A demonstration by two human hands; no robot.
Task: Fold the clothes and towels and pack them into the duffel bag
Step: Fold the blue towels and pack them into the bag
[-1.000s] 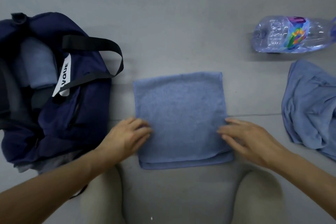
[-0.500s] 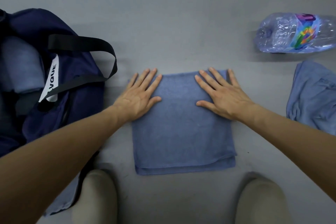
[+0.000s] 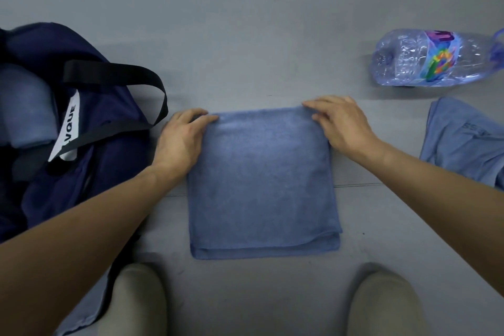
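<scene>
A folded blue towel [image 3: 263,185] lies flat on the grey floor in front of me. My left hand [image 3: 181,140] pinches its far left corner, fingers curled over the edge. At the far right corner my right hand [image 3: 341,123] grips the towel the same way. The navy duffel bag [image 3: 90,172] sits open at the left with black straps and a white label. A rolled blue cloth [image 3: 24,109] lies inside it. A crumpled blue garment [image 3: 466,142] lies at the right edge.
A plastic water bottle [image 3: 433,60] lies on its side at the far right. Both my knees [image 3: 136,300] in beige trousers show at the bottom. Another blue cloth [image 3: 81,316] pokes out under my left arm. Bare grey floor stretches beyond the towel.
Both hands slid from the towel's near side edges to its far edge, pressed flat there, and now curl around the far corners.
</scene>
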